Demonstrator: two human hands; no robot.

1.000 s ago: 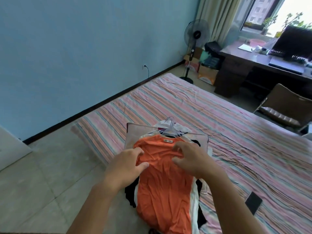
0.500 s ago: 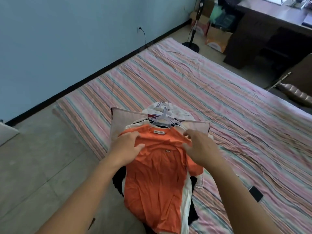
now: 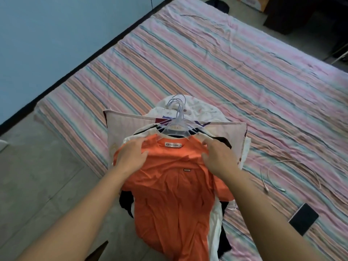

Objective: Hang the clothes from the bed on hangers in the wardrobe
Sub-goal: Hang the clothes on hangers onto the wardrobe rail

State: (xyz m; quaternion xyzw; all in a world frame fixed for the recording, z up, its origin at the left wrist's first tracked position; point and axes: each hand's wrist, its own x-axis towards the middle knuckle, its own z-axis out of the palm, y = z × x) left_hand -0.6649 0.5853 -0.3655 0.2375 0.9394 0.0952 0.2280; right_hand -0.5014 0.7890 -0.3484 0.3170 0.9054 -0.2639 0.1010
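The orange shirt bears a neck label whose lettering is too blurred to read.

Setting: home bedroom. Evidence: large bed under a wrinkled pink-striped sheet; clothes stacked on plastic hangers at its edge; phone and white charging cable lying on the sheet; blue painted wall; tiled floor.
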